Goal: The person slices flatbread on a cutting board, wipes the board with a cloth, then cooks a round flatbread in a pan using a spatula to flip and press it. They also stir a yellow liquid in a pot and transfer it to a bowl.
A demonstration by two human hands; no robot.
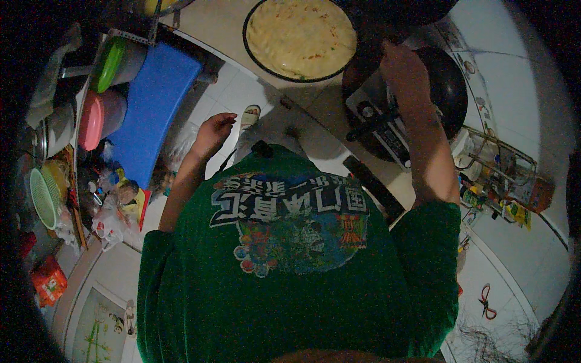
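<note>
My left hand (pixel 215 132) hangs in the air above the floor, fingers loosely bent, with nothing visible in it. My right hand (pixel 405 66) reaches over the gas stove (pixel 386 131), between a round dark pan and a dark wok (pixel 449 90). Its fingers are curled in shadow, and whether they hold anything is hidden. To the left of that hand, a large pale flatbread (pixel 302 38) with browned spots fills the black-rimmed round pan (pixel 272 70) on the counter. A black handle (pixel 370 125) crosses the stove's front below my right forearm.
A wire rack (pixel 504 149) with bottles and packets stands at the right wall. Red-handled scissors (pixel 487 303) lie at the lower right. On the left are a blue panel (pixel 154 100), tubs with a green lid (pixel 111 63) and a pink lid (pixel 92 120), and a green basket (pixel 44 198).
</note>
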